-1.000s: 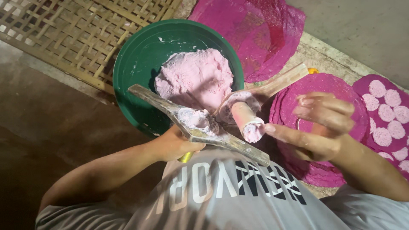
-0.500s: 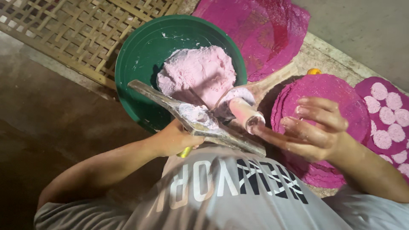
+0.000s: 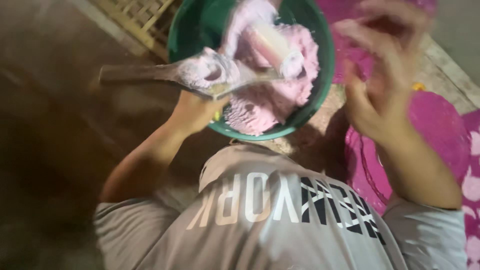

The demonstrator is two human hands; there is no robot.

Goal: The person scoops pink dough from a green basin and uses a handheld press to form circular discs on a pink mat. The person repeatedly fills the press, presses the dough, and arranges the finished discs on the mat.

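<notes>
Pink dough (image 3: pixel 260 107), soft and lumpy, fills my green bowl (image 3: pixel 322 75), a round plastic basin whose smooth rim curves from 12 round to 6 o'clock in front of me. My left hand (image 3: pixel 195 111) is clamped on a long flat wooden paddle (image 3: pixel 130 73) that lies across the bowl's near rim; its bare brown end sticks out toward 9 o'clock, and the middle is caked with pale sticky dough. A pale rolled cylinder (image 3: pixel 275 46), blurred, rests on the dough past the paddle at about 12 o'clock. My right hand (image 3: pixel 385 80) hangs at 2 o'clock just beside the rim, fingers apart and curled, holding nothing; it is smeared by motion. Under that hand lies a round magenta mat (image 3: pixel 440 135), flat and matte, running off at 3 o'clock. A woven bamboo tray (image 3: pixel 142 20) shows at 11 o'clock, past the bowl. From 7 to 10 o'clock the brown floor (image 3: pixel 55 150) lies open.
</notes>
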